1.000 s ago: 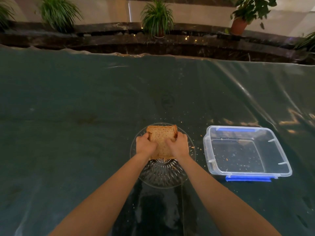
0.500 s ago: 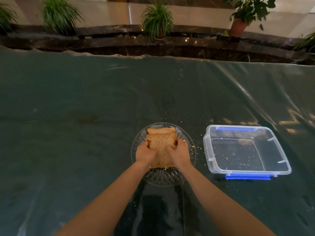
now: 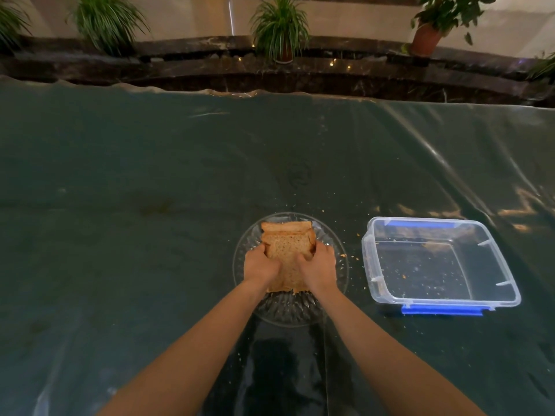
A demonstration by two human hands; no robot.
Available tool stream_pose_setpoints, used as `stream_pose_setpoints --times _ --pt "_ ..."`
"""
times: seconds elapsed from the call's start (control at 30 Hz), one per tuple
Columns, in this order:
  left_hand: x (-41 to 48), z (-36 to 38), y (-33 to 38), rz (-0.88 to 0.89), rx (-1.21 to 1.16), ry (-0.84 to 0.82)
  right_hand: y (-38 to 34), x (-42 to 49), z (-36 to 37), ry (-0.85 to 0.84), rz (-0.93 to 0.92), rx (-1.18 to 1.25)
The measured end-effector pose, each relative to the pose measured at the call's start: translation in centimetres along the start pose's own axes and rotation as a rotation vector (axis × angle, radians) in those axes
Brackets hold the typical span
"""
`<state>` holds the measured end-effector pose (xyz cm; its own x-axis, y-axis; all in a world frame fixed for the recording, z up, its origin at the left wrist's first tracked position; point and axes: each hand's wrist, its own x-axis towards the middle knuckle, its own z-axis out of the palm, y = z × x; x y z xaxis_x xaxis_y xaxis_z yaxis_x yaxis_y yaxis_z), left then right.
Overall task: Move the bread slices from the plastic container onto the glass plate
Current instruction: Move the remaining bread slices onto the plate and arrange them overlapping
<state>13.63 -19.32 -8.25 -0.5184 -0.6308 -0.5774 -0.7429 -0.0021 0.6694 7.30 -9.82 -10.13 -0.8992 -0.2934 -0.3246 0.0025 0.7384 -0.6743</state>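
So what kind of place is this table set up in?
Probably an indoor lobby or atrium, not a home kitchen: potted plants line a dark polished stone ledge with small lights, pale glossy floor lies beyond, and the table wears a plastic sheet.

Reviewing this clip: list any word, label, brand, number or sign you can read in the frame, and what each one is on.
None can be read.
plastic container: clear walls and blue clips, no label or print visible.
glass plate: cut pattern only, no text.
bread slices, held by left hand and right hand: no wrapper or tag.
table cover: a faint round mark beyond the plate, too dim to read.
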Motion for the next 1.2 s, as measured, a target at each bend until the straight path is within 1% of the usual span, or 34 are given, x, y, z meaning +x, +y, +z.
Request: stream_pose_setpoints --times 0.23,0.43,0.63,0.83,0.93,1.03,1.2 --pt "-0.1 0.2 0.0 -0.053 -0.025 -0.024 -0.3 -0.2 -0.1 -0.004 0.016 -0.061" --pt "-0.3 0.7 -0.1 -0.052 -0.073 -0.005 -0.2 -0.4 -0.3 -0.008 0.022 -0.067" --pt "-0.5 1.3 -0.4 -0.064 -0.078 -0.029 -0.1 -0.2 -0.7 -0.02 0.042 -0.095" --pt "-0.2 1.4 -0.5 -0.056 -0.062 -0.025 0.1 -0.2 -0.6 -0.044 0.081 -0.177" --pt "-0.1 1.3 -0.5 -0.041 -0.029 -0.018 0.2 -0.1 -0.5 -0.066 0.089 -0.092" --pt "0.4 0.7 -0.2 -0.008 0.054 -0.008 0.0 -0.1 -0.4 -0.069 0.114 -0.041" --pt "0.5 0.0 -0.2 0.026 0.102 0.018 -0.1 -0.4 0.0 -0.026 0.1 0.05"
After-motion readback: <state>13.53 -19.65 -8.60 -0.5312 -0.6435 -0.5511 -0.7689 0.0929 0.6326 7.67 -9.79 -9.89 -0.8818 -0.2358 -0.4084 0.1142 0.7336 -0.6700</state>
